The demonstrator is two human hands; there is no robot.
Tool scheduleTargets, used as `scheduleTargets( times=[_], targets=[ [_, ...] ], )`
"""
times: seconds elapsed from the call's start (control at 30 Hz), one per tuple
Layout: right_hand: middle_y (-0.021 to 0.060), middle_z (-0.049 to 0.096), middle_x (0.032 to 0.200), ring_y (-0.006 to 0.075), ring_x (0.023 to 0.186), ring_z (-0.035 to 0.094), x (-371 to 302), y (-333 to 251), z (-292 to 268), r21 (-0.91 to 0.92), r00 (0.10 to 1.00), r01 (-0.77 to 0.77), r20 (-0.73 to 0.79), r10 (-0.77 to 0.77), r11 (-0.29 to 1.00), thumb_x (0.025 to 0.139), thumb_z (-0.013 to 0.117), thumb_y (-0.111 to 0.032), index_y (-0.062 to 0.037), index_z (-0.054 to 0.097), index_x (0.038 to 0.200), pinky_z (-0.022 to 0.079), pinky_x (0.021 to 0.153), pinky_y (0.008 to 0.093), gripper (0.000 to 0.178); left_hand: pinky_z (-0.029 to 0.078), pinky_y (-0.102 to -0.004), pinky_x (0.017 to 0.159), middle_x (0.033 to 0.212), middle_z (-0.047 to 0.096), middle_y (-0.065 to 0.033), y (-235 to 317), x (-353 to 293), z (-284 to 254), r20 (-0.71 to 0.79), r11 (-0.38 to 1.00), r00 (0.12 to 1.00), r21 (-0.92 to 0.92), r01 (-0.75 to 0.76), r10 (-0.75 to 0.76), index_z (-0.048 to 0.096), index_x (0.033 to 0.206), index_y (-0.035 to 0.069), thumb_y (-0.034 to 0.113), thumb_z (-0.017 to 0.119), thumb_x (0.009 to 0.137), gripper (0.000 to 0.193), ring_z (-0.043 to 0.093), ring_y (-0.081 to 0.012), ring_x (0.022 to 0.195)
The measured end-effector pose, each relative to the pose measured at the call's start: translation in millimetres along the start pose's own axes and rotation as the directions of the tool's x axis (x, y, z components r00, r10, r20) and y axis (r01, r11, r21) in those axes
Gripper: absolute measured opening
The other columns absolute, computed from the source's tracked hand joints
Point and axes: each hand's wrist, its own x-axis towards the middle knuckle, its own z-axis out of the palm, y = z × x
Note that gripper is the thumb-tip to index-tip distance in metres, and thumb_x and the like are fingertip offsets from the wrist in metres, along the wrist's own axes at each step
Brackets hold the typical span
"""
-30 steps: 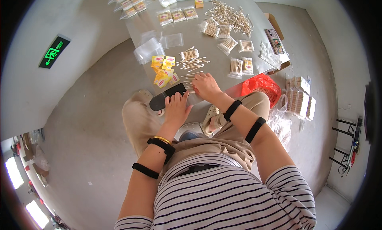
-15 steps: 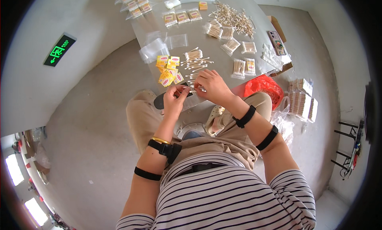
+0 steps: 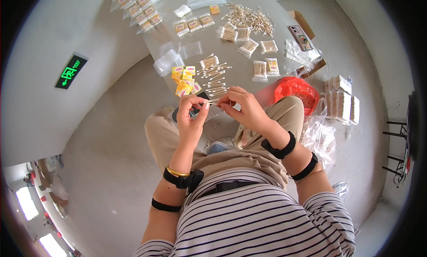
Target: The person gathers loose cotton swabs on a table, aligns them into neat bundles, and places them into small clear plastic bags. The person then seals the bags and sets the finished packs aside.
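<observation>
Between the fingertips of my left hand (image 3: 192, 114) and my right hand (image 3: 242, 106) lie a few cotton swabs (image 3: 213, 102), level, just off the table's near edge. Both hands are closed in a pinch, the left at one end, the right at the other. Just beyond them, a row of loose cotton swabs (image 3: 215, 84) is spread on the grey table (image 3: 222, 48). To its left sits a pile of yellow printed cards (image 3: 183, 81). A dark flat object (image 3: 202, 97) is partly hidden behind my left hand.
A large heap of swabs (image 3: 251, 19) and several filled bags (image 3: 247, 48) lie farther back. Clear empty bags (image 3: 169, 61) rest at the left edge. A phone (image 3: 301, 37) lies at the right edge. A red plastic bag (image 3: 296, 94) and stacked swab bundles (image 3: 341, 101) stand right of my knee.
Both hands have drawn back from the table toward me, lifting cotton swabs off the near end of the row. The view has shifted slightly.
</observation>
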Motion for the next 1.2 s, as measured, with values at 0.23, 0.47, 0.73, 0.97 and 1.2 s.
scheduleTargets(
  times=[0.23,0.47,0.73,0.97,1.2],
  targets=[
    [0.0099,0.064,0.089,0.0247,0.086,0.064,-15.5,-9.9,-7.1,-0.056,0.991,0.095,-0.092,-0.100,0.994,0.085,0.075,0.003,0.0009,0.072,0.097,0.053,0.078,0.0352,0.013,0.042,-0.0263,0.083,0.098,0.057,-0.0011,18.8,-3.1,5.5,0.017,0.997,0.998,-0.049,-0.067,0.068,0.070,0.095,0.004,0.002,0.074,0.092,0.005,0.052,-0.0105,0.086],
    [0.0112,0.064,0.093,0.0258,0.088,0.065,-25.5,-11.5,-9.3,-0.046,0.987,0.067,-0.142,-0.073,0.997,0.085,0.074,0.004,0.0007,0.071,0.096,0.056,0.080,0.0343,0.012,0.044,-0.0256,0.086,0.100,0.057,-0.0030,25.9,-4.6,8.1,0.069,0.995,0.995,-0.068,-0.068,0.073,0.071,0.095,0.002,-0.001,0.074,0.091,0.006,0.053,-0.0103,0.087],
    [0.0103,0.065,0.095,0.0280,0.096,0.067,-29.8,-11.5,-18.8,0.106,0.976,0.037,-0.218,-0.013,0.994,0.084,0.075,0.003,-0.0018,0.069,0.093,0.055,0.082,0.0378,0.012,0.044,-0.0250,0.085,0.103,0.061,-0.0027,28.3,0.4,1.8,0.117,0.998,0.993,-0.064,-0.028,0.035,0.073,0.096,0.005,0.002,0.074,0.092,0.005,0.052,-0.0097,0.088],
    [0.0104,0.067,0.094,0.0268,0.095,0.068,-33.5,-7.7,-23.0,0.082,0.975,0.041,-0.223,-0.022,0.996,0.084,0.076,0.002,-0.0014,0.070,0.094,0.055,0.082,0.0373,0.012,0.044,-0.0266,0.088,0.107,0.066,-0.0031,37.5,5.1,8.3,0.240,0.998,0.970,0.041,-0.043,0.032,0.076,0.113,0.005,0.005,0.073,0.094,0.019,0.055,-0.0113,0.091],
    [0.0090,0.070,0.101,0.0257,0.100,0.067,-52.2,36.0,-89.3,-0.298,0.930,-0.067,-0.364,-0.049,0.952,0.085,0.071,0.004,-0.0027,0.074,0.098,0.053,0.091,0.0372,0.015,0.052,-0.0341,0.082,0.112,0.071,-0.0069,22.7,10.3,1.6,0.380,0.913,0.925,0.381,-0.147,-0.010,0.078,0.107,0.006,0.007,0.079,0.084,0.022,0.066,-0.0207,0.093]
  ],
)
